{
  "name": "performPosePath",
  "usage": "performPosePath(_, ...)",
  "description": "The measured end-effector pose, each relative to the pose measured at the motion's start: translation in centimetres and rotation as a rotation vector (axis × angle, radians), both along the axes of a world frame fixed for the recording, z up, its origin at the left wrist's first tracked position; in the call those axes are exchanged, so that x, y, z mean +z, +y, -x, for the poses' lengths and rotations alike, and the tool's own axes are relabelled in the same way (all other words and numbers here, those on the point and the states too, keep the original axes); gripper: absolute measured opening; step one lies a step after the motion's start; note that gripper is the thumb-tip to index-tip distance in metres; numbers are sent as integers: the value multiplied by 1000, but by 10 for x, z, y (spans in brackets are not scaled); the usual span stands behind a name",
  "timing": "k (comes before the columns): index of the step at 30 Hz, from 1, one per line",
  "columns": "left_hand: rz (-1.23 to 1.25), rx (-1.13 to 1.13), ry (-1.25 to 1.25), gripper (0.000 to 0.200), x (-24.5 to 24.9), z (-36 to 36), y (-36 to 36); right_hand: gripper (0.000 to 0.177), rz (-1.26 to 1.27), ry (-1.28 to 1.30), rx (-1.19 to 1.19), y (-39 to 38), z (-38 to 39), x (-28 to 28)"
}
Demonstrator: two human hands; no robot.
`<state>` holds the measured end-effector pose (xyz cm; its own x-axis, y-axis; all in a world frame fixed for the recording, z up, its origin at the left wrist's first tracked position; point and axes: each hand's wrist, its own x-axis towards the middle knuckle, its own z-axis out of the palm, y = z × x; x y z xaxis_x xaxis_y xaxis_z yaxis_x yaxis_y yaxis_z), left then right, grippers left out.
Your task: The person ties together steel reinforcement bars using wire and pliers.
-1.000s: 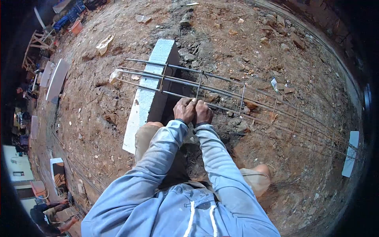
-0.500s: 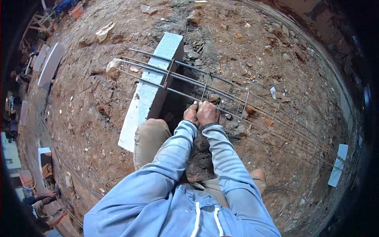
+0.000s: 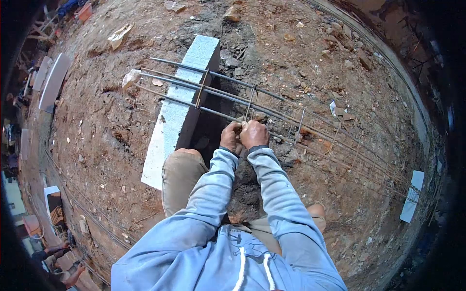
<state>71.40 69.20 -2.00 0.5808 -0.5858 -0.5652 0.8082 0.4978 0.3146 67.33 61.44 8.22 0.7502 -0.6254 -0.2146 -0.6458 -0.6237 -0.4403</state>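
A rebar cage (image 3: 233, 99) of long steel bars lies across a pale blue-white block (image 3: 187, 92), with thin stirrups around the bars. At the near bar, by the lower end of one stirrup (image 3: 250, 103), both of my hands work close together. My left hand (image 3: 231, 137) is closed with curled fingers. Just to its right, my right hand (image 3: 254, 134) is closed too, its thumb and fingers pinched by the bar. Whatever is between the fingers is too small or hidden to make out.
A second white block (image 3: 413, 196) lies under the cage's far right end. Pale stone (image 3: 131, 78) touches the bar ends at left. Rough soil surrounds my knees. More white blocks (image 3: 54, 83) stand at far left, where another person's arms (image 3: 73, 276) show at lower left.
My hands have drawn slightly apart at the near bar, and the left has turned its fingers more inward. The whole view has shifted a little; the cage and block look otherwise unchanged.
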Motion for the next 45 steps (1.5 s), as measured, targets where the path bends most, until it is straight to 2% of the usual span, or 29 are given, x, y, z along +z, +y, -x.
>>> performPosePath(1,100,80,-27,17,20,5,-4,33,-11,-15,-4,0,0,0)
performPosePath(2,100,79,-28,17,41,6,-5,32,-20,-33,-10,1,1,1)
performPosePath(4,282,85,44,21,72,9,-9,32,-39,-42,-37,3,3,7)
performPosePath(6,247,50,74,26,42,4,-16,32,-23,-50,-38,2,4,-1)
performPosePath(9,274,29,67,23,32,1,-16,31,-39,-25,-36,1,3,-3)
performPosePath(13,287,1,115,23,37,-1,-18,30,-62,-37,-59,3,2,6)
performPosePath(15,157,36,2,22,35,-4,-19,30,-59,-54,-44,2,3,2)
performPosePath(19,100,-1,54,20,45,-8,-20,29,-48,-86,-15,2,4,-2)
performPosePath(25,269,-51,163,14,42,-6,-12,28,-61,-63,-29,1,5,3)
performPosePath(29,251,-104,98,11,50,-5,-6,25,-60,-48,-40,4,6,2)
performPosePath(32,181,-152,49,10,48,-6,-4,25,-33,-167,-4,3,12,-3)
performPosePath(34,9,-167,-55,12,51,-3,-4,24,-43,-200,26,1,18,-7)
performPosePath(35,10,-167,-51,12,44,-3,-2,23,-52,-235,59,0,22,-9)
performPosePath(36,-121,-209,-198,14,33,-5,2,23,-52,-232,60,0,28,-12)
performPosePath(37,-254,-247,-343,16,26,-6,7,21,-244,-254,-64,2,36,-15)
performPosePath(38,-257,-241,-340,16,38,-6,9,19,-436,-273,-188,7,44,-18)
performPosePath(39,-360,-320,-316,18,51,-5,12,20,-542,-297,-276,15,54,-24)
performPosePath(40,-459,-399,-295,20,65,-7,13,20,-542,-297,-273,22,56,-19)
performPosePath(42,-468,-427,-265,21,65,-11,14,21,-244,-327,-84,36,55,5)
performPosePath(43,-401,-454,-267,21,54,-14,15,16,-138,-192,12,31,45,18)
performPosePath(44,-333,-477,-270,21,38,-17,15,16,-132,-189,11,23,32,30)
performPosePath(45,-248,-425,-298,18,9,-18,14,14,20,-85,218,13,19,42)
